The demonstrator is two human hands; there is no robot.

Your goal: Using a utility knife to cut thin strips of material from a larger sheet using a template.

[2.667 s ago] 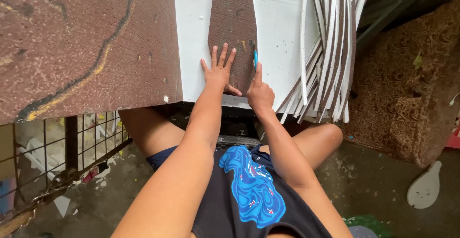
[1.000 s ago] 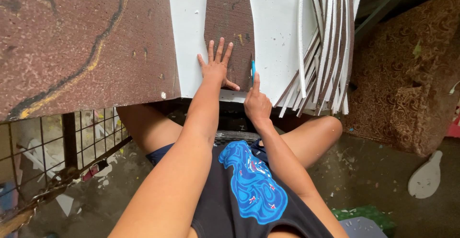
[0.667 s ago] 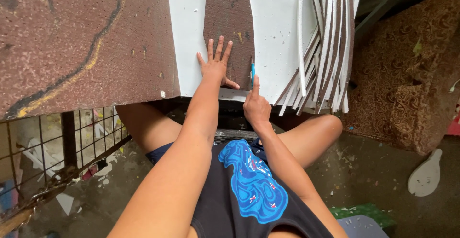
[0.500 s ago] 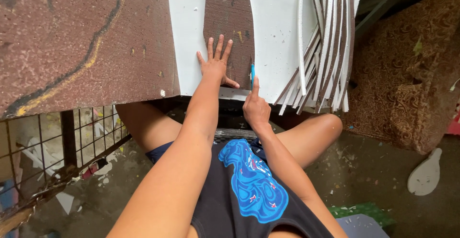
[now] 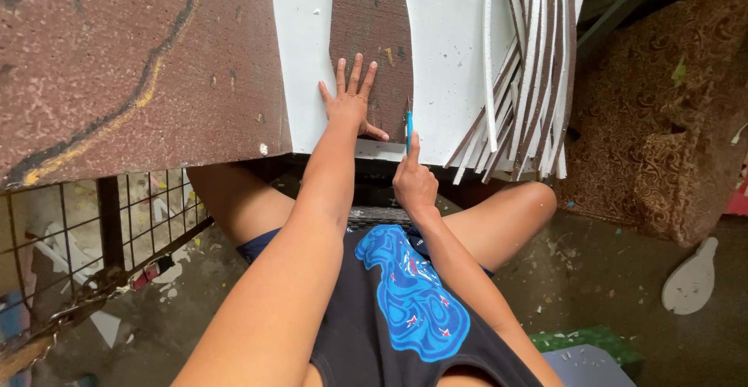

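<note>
My left hand [image 5: 351, 100] lies flat with fingers spread on a narrow brown board [image 5: 372, 28] that rests on a white sheet [image 5: 448, 52]. My right hand [image 5: 414, 180] grips a thin blue-handled cutter [image 5: 408, 128], held upright against the right edge of the brown board, near the front edge of the white sheet. The blade tip is hidden against the sheet. Both arms reach forward over my knees.
A large brown worktop [image 5: 132, 67] with a yellow and black line fills the left. A bundle of cut white and brown strips [image 5: 530, 75] hangs off the sheet at the right. A wire grid [image 5: 86, 239] stands lower left; a brown patterned cushion [image 5: 670, 114] sits right.
My right hand with the cutter has drawn back toward me along the board's right edge, down to the sheet's front edge. My left hand stays flat on the board.
</note>
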